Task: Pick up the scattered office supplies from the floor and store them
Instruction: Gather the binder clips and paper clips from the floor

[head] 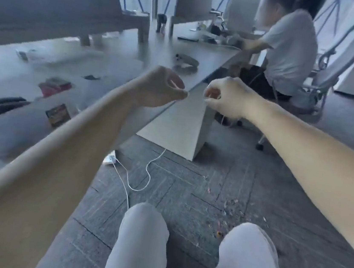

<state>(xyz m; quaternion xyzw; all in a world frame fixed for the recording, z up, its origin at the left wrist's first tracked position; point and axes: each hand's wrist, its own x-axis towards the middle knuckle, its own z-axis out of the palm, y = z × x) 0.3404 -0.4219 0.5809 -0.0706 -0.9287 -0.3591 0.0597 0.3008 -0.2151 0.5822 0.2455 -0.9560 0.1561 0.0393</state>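
Several small paper clips and coloured bits (230, 211) lie scattered on the grey carpet in front of my knees. Both my hands are raised above the desk's end, a short gap apart. My left hand (164, 87) has curled fingers, with thumb and forefinger pinched on something tiny and pale that is too blurred to name. My right hand (225, 97) pinches a thin strand (223, 118) that hangs down below it. Whether the strand reaches across to the left hand cannot be told.
A long grey desk (117, 64) runs along the left with packets and a headband on it. A white cable (147, 174) and charger (109, 159) lie on the carpet by its end panel. A person (286, 49) sits on an office chair (326, 72) at the right.
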